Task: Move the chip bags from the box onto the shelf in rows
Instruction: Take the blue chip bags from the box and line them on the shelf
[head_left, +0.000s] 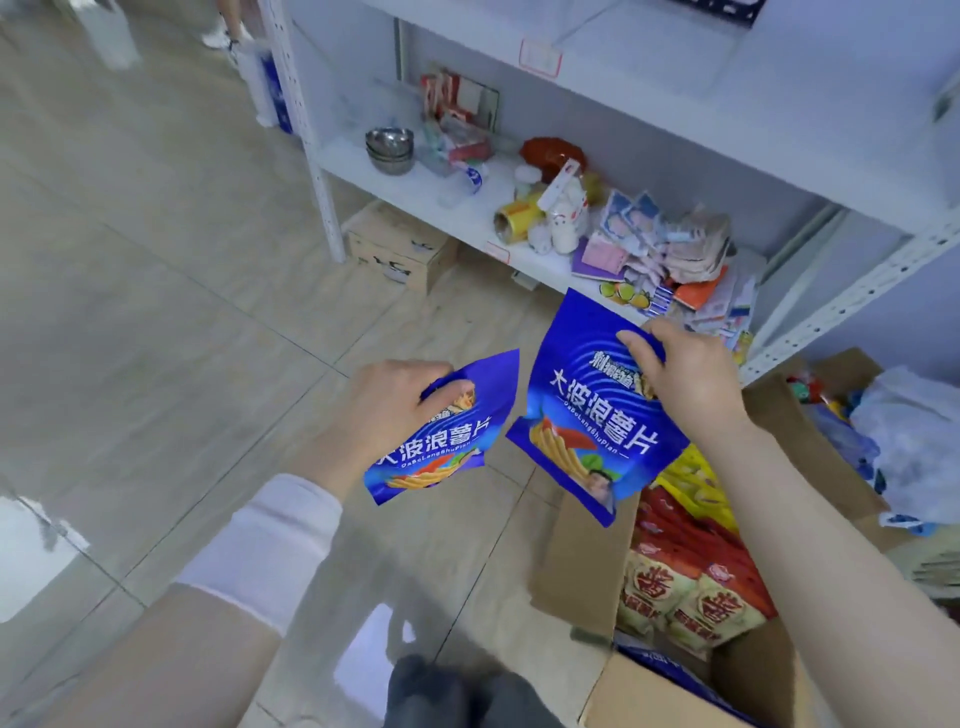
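Left hand (387, 408) grips one blue bag (441, 452), right hand (685, 376) a second bag (582, 415); shelf (415, 195) at one o'clock shows none, box (582, 566) at five o'clock many

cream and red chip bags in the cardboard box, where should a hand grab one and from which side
Probably from above, through the open top of the brown cardboard box: its walls close off the sides. The cream and red chip bags lie packed tight, faces up, so pinch one's upper edge rather than wrapping its body.
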